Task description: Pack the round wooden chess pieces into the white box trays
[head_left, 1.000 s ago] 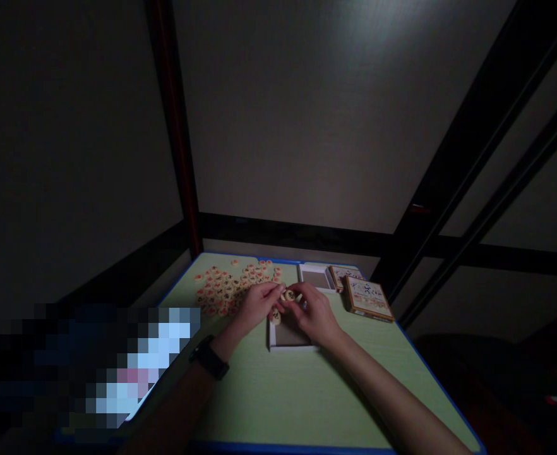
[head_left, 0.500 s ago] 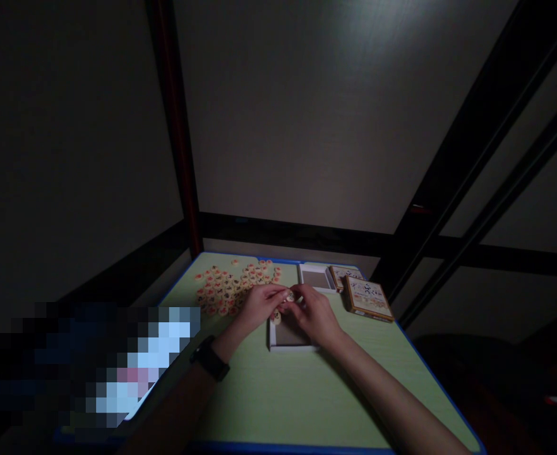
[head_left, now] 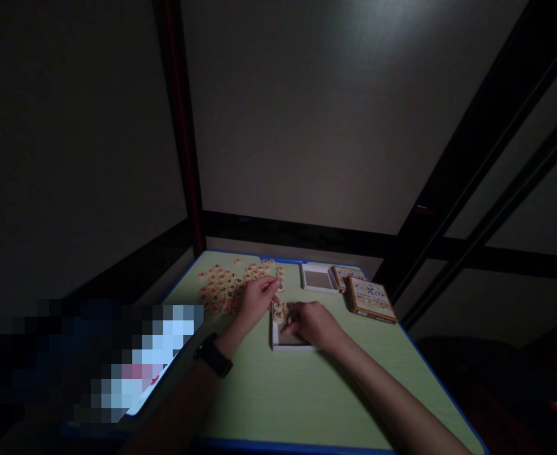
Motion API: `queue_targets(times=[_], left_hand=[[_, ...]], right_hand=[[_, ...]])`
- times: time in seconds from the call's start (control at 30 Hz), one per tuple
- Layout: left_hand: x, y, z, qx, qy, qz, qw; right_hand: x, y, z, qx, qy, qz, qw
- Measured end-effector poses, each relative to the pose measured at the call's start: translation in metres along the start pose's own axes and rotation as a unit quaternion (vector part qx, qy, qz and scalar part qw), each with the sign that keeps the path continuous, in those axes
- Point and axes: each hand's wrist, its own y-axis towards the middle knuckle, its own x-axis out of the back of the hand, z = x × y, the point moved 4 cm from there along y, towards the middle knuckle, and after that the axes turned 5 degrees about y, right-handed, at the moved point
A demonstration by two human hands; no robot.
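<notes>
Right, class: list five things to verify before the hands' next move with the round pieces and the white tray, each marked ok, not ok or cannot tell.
1. White tray flat on green table: ok.
2. Pieces in tray sit at its far left corner: ok.
3. Left hand reaches loose pile: ok.
4. Right hand holding a piece: cannot tell, fingers hide it.
5. Markings on loose pile readable: not ok, too dim.

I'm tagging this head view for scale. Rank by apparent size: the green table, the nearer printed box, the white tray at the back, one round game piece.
1. green table
2. nearer printed box and white tray at the back: nearly alike, and the tray lies farther, so unranked
3. round game piece
</notes>
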Motion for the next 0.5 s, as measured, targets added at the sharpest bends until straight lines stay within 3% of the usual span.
queue_targets(times=[0.23,0.5], left_hand=[[-0.0010,0.0003,0.0002,-0.006,0.009,0.009,1.000],[-0.0019,-0.0008,-0.0004,-0.014,0.017,0.014,1.000]], right_hand=[[0.0004,-0.0001,-0.0024,0.004,0.051,-0.023,0.998],[0.0038,-0.0024,0.0015,0.030,0.054,0.000,0.998]])
